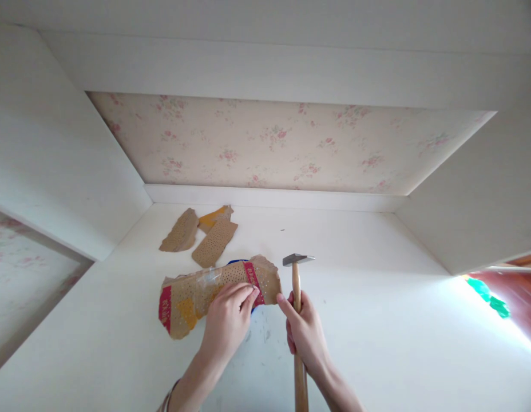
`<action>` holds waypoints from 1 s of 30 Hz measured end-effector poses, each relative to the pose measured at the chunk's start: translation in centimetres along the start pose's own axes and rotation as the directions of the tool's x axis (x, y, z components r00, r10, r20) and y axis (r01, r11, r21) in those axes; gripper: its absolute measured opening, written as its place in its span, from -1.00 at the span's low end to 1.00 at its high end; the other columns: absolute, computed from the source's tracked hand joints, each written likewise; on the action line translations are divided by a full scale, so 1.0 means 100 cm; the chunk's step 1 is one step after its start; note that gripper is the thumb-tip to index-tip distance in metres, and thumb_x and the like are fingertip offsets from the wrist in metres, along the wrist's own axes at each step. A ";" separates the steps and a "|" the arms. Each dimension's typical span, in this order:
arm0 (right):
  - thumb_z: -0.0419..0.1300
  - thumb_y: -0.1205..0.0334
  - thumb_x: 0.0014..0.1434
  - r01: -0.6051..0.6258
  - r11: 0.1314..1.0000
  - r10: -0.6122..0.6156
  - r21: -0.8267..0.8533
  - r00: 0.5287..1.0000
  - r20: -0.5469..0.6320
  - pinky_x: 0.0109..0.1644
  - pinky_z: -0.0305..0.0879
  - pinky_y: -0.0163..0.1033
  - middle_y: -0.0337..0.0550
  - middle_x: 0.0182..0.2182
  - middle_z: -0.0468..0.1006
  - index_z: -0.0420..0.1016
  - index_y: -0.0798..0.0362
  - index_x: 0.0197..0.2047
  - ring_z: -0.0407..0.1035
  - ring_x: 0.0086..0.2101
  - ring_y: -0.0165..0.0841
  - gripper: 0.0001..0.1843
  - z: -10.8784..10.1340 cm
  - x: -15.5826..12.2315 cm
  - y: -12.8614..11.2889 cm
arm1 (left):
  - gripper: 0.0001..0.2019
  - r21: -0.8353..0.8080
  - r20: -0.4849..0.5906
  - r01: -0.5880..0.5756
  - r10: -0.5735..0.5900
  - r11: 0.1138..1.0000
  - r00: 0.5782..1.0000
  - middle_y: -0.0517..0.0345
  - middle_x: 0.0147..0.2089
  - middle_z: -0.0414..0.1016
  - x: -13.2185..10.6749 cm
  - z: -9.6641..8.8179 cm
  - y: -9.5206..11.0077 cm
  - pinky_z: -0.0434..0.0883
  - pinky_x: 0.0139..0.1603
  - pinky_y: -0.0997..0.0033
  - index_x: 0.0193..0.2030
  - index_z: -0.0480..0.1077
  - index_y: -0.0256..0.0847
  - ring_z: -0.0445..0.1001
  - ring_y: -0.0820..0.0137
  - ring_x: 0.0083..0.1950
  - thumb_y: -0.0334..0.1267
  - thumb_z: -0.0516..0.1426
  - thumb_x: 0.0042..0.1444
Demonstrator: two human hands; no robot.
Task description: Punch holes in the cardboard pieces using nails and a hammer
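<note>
A torn piece of brown cardboard full of small holes, with red printed strips, yellow patches and clear tape, lies across the white surface. A blue edge shows from beneath it. My left hand rests over the cardboard's right part, thumb and fingers pinched together near a red strip; what they hold, if anything, is too small to make out. In my right hand is a hammer with a wooden handle and metal head, gripped partway along the handle and held upright. My right thumb reaches the cardboard's right edge.
Behind lie several loose cardboard scraps, some perforated. A tiny dark thin object lies to their right on the white surface. White panels enclose the sides and a floral-papered wall the back. A green object is at far right.
</note>
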State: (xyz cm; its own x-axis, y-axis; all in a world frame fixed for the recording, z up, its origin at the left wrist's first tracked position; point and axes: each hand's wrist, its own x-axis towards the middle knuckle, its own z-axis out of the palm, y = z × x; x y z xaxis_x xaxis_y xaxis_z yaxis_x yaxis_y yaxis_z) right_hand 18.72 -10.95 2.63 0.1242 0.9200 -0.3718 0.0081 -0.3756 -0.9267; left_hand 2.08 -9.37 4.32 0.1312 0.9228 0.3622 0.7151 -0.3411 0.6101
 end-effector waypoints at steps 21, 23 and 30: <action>0.14 -0.33 0.13 0.003 0.998 0.017 -0.067 0.953 0.303 -0.75 -0.28 -0.48 -0.53 -0.69 0.03 0.09 -0.04 -0.48 -0.16 -0.73 -0.62 -0.45 -0.007 -0.049 -0.021 | -0.79 0.062 0.013 -0.019 0.018 0.998 1.000 0.15 -0.23 0.61 -0.005 0.007 0.005 0.43 -0.13 0.29 -0.29 0.50 -0.13 0.51 0.30 -0.18 -0.37 0.05 0.29; 0.14 -0.32 0.13 -0.002 0.998 0.019 -0.061 0.958 0.288 -0.75 -0.27 -0.48 -0.53 -0.70 0.03 0.10 -0.04 -0.47 -0.16 -0.73 -0.62 -0.46 -0.007 -0.048 -0.022 | -0.80 0.053 -0.010 0.007 -0.006 0.999 1.000 0.14 -0.22 0.61 -0.006 0.008 0.004 0.44 -0.13 0.30 -0.28 0.49 -0.14 0.52 0.30 -0.18 -0.36 0.05 0.29; 0.10 -0.35 0.15 -0.021 1.000 0.025 -0.017 0.963 0.267 -0.77 -0.22 -0.51 -0.57 -0.71 0.03 0.09 -0.04 -0.46 -0.16 -0.77 -0.65 -0.45 -0.010 -0.045 -0.022 | -0.81 -0.001 -0.063 0.074 -0.074 0.997 0.995 0.13 -0.24 0.61 -0.005 0.010 0.000 0.47 -0.13 0.35 -0.26 0.48 -0.16 0.56 0.35 -0.21 -0.32 0.04 0.31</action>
State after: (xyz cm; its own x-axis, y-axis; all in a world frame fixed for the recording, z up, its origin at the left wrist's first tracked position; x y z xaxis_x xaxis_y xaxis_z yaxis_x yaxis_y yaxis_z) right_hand 19.12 -14.36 6.37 -0.1450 0.9069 -0.3956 0.0226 -0.3967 -0.9177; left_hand 2.70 -9.72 3.48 0.0339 0.9324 0.3598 0.7220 -0.2718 0.6363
